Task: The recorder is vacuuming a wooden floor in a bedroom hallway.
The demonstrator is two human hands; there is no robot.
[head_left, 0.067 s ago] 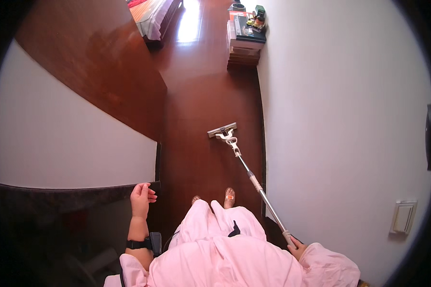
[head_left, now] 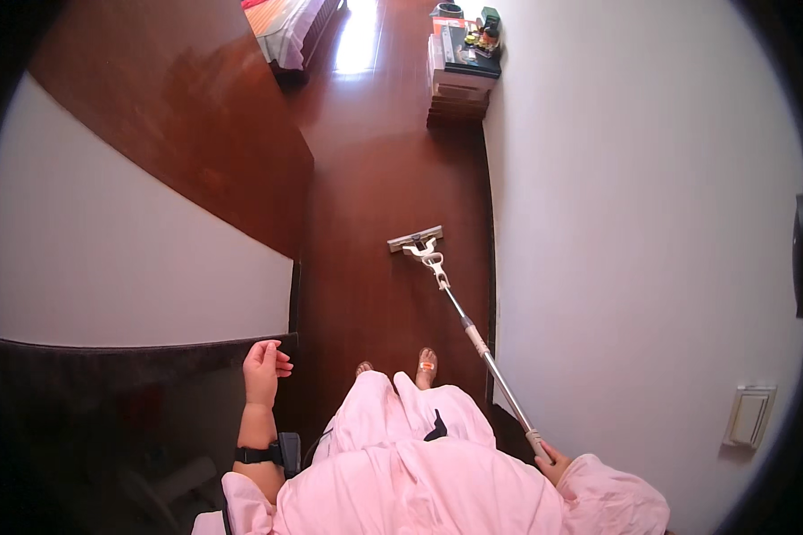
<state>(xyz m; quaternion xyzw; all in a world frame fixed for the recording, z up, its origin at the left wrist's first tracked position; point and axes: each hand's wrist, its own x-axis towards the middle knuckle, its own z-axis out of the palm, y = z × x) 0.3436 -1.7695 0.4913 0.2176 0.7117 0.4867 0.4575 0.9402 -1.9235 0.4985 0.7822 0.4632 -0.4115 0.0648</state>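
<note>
My right hand (head_left: 554, 465) is wrapped around the upper grip of a mop (head_left: 500, 378), low on the right. The mop's metal pole, with beige sleeves, slants forward and left. Its flat, pale mop head (head_left: 416, 239) is on the reddish-brown floor (head_left: 379, 321) ahead of my feet. My left hand (head_left: 266, 364) hangs in the air on the left, fingers loosely bent and slightly apart, holding nothing. A black strap with a grey device (head_left: 287, 454) circles that wrist. Part of the mop grip is hidden by my right hand.
A white wall (head_left: 633, 214) with a light switch (head_left: 749, 416) runs along the right. Stacked boxes (head_left: 460, 82) with small items on top stand ahead against it. At left are a brown door (head_left: 196, 134) and a dark-edged white surface (head_left: 143, 241). A bed (head_left: 293, 36) shows farther off.
The boxes and bed have shifted slightly right and up in the view. Both hands and the mop keep nearly the same places, with the right hand's grip unchanged.
</note>
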